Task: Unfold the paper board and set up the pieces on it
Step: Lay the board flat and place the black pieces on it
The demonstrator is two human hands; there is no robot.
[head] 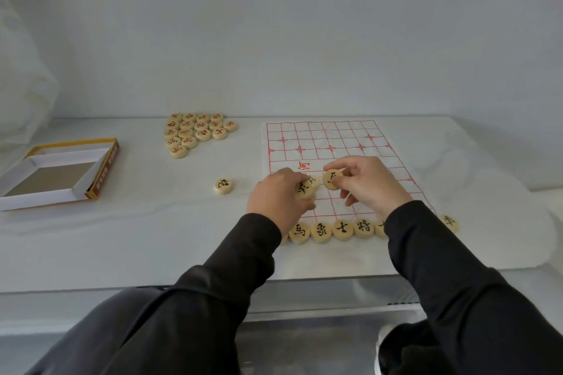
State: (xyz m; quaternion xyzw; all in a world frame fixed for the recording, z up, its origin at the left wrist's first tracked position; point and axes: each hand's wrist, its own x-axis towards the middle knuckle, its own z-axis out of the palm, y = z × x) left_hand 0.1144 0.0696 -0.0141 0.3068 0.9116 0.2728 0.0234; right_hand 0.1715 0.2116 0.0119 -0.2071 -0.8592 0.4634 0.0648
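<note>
The paper board [329,137] lies unfolded on the table, white with a red grid. A row of black-marked wooden pieces [332,230] lines its near edge, partly hidden by my sleeves. My left hand [278,199] holds a small stack of black-marked pieces [306,189] over the board's near left part. My right hand [365,184] pinches one black-marked piece [332,179] just right of that stack. One more black-marked piece [224,186] lies alone on the table, left of the board.
A cluster of red-marked pieces [195,132] sits at the back, left of the board. An open yellow and white box [58,175] stands at the far left. The table's front edge [152,286] runs below my arms, and a wall rises right behind the table.
</note>
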